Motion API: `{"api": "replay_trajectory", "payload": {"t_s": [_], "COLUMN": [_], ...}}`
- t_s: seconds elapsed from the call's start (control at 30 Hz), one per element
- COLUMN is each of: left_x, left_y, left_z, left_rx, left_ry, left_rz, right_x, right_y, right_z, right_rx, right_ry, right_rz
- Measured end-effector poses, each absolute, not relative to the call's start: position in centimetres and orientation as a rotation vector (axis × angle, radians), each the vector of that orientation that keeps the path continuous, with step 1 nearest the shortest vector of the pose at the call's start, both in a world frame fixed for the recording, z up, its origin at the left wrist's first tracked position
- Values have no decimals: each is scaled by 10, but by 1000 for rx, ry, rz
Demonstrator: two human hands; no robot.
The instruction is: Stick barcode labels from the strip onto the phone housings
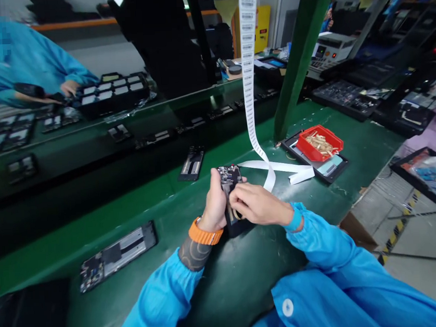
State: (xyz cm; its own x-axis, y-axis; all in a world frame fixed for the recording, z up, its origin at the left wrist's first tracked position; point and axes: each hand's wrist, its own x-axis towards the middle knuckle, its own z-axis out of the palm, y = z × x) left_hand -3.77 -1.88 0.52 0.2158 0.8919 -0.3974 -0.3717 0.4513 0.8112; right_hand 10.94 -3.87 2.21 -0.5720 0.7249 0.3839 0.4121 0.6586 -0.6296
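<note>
An opened phone without its back cover (230, 176) is gripped in my left hand (214, 204), its circuit board end pointing away from me. My thumb lies along its left edge. Over the middle of the phone, my right hand (258, 203) has its fingers curled and pressed together at the inside of the frame; what they pinch, if anything, is hidden. A second opened phone (126, 252) lies on the green bench to the left. Another opened phone (192, 163) lies beyond my left hand.
A long strip of barcode labels (249, 75) hangs down and curls onto the bench (223, 288). A red bin (338, 141) of small pale pieces stands on a black tray (334, 176). A green post (291, 68) rises behind. Across the line, a person in blue (25, 61) handles parts.
</note>
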Motion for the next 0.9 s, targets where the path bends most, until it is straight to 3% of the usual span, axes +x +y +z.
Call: {"api": "replay_trajectory", "payload": {"t_s": [0.1,0.23,0.43,0.67,0.77,0.9], "left_x": [-34,-18,15,-23,-43,-61], "left_y": [-2,34,73,35,10,-17], "left_z": [19,24,18,32,34,34], "left_rx": [612,757,769,800,820,726], "left_ry": [963,905,762,541,597,588], "left_rz": [1009,722,640,652,660,776], "right_x": [180,312,392,299,215,152], "right_y": [-26,25,65,37,4,-23], "right_z": [33,30,13,27,35,34], "right_rx": [-1023,-1747,-2095,-1636,-1194,-889], "right_ry": [-2028,-1477,-1796,-1435,-1717,-1908], "right_rz": [568,-112,-227,-89,384,415]}}
